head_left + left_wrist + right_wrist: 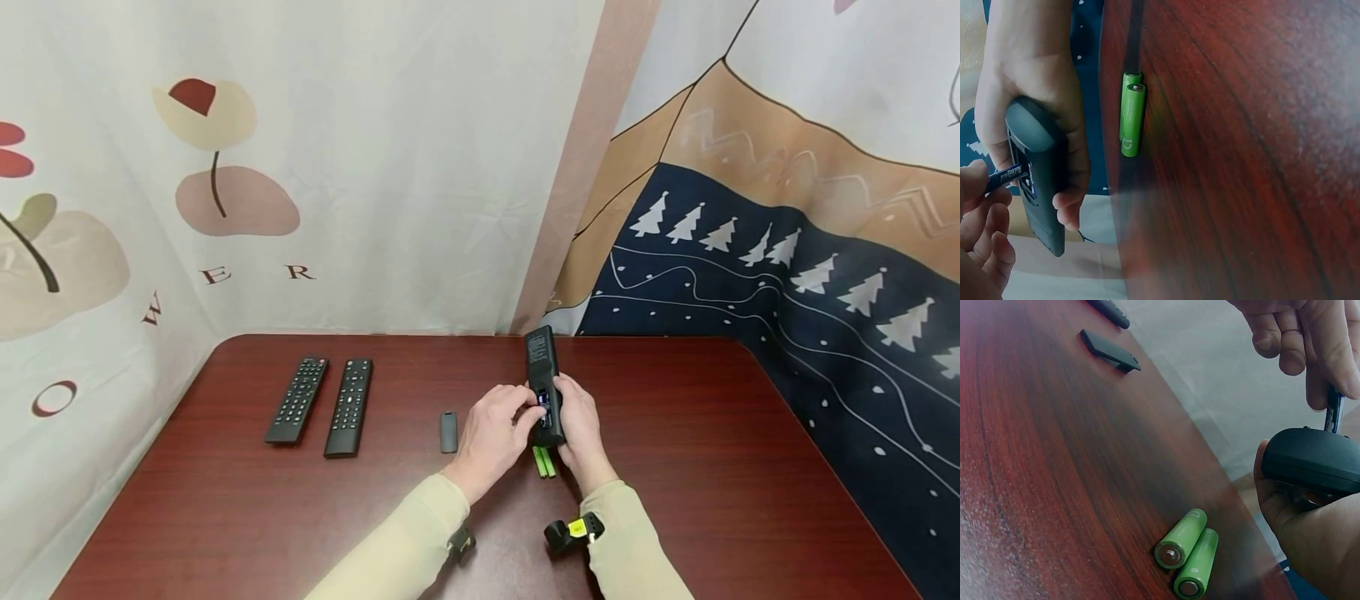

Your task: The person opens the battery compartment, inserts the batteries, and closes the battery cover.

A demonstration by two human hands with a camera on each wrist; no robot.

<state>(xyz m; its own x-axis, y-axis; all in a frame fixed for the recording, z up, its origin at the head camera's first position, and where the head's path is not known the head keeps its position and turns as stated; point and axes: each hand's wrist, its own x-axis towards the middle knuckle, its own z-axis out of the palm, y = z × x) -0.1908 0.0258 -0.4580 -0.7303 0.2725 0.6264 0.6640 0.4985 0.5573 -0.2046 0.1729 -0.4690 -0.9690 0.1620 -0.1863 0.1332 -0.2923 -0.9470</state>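
Observation:
My right hand grips a black remote control from its right side, back face up, with the battery compartment uncovered. A dark blue battery is pinched between the thumb and fingers of my left hand. In the left wrist view one end of it meets the compartment while the rest sticks out at a slant. Blue also shows inside the compartment, too small to make out. Two green batteries lie side by side on the table below the remote. Left of my left hand lies the dark battery cover.
Two more black remotes, a left one and a right one, lie buttons up on the left of the reddish-brown table. Printed curtains hang behind the table's far edge and along its sides.

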